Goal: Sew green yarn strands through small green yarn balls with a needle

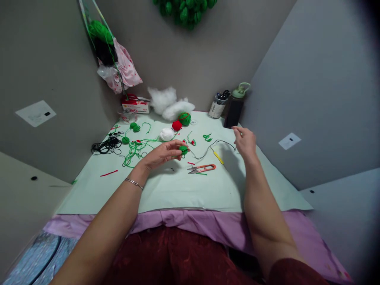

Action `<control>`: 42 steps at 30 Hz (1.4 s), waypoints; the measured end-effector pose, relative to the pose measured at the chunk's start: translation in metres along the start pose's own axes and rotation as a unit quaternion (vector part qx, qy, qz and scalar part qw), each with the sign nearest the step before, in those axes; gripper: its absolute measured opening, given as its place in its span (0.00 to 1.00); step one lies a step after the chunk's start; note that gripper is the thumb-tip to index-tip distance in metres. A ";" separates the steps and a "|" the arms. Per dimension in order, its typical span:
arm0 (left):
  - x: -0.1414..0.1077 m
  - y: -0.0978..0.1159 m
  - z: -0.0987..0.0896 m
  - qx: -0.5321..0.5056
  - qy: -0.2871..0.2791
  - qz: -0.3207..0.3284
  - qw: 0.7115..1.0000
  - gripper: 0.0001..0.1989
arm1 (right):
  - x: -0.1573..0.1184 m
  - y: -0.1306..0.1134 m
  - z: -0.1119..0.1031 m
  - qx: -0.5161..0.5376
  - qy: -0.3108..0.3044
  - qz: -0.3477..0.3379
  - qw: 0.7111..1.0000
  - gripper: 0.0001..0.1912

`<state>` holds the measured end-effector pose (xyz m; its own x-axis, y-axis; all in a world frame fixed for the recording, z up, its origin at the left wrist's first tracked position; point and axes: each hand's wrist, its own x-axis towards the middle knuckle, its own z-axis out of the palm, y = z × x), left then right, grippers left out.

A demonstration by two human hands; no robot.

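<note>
Between the fingertips of my left hand (pixel 168 152) is a small green crocheted ball (pixel 183 150), held above the table. A dark strand of yarn (pixel 204 154) curves from near the ball across to below my right hand (pixel 246 140). That hand is raised on the right, thumb and forefinger pinched; what they hold is too small to make out. Below the ball lie orange thread snips (pixel 208 168), with a yellow-handled crochet hook (pixel 218 157) to their right. Small red and green crocheted pieces (pixel 193 142) rest just beyond the ball.
White (pixel 166 134), red (pixel 177 125) and green yarn balls (pixel 184 118) sit before white stuffing (pixel 166 103). Tangled green (pixel 130 156) and black yarn (pixel 107 145) spreads left. A pen cup (pixel 217 108) and dark bottle (pixel 234 113) stand at the back right. Partition walls enclose the table.
</note>
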<state>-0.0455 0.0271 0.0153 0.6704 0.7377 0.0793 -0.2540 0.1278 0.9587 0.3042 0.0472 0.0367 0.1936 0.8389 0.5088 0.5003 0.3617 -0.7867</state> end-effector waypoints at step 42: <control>0.010 -0.011 0.016 -0.032 0.158 0.047 0.986 0.21 | -0.060 -0.077 0.069 0.167 -0.313 0.057 0.933 0.13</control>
<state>-0.0250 0.0229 0.0095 0.3942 0.9164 0.0691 -0.3556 0.0827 0.9310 0.1955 -0.0032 0.0423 -0.3543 0.9148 0.1941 0.1954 0.2754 -0.9413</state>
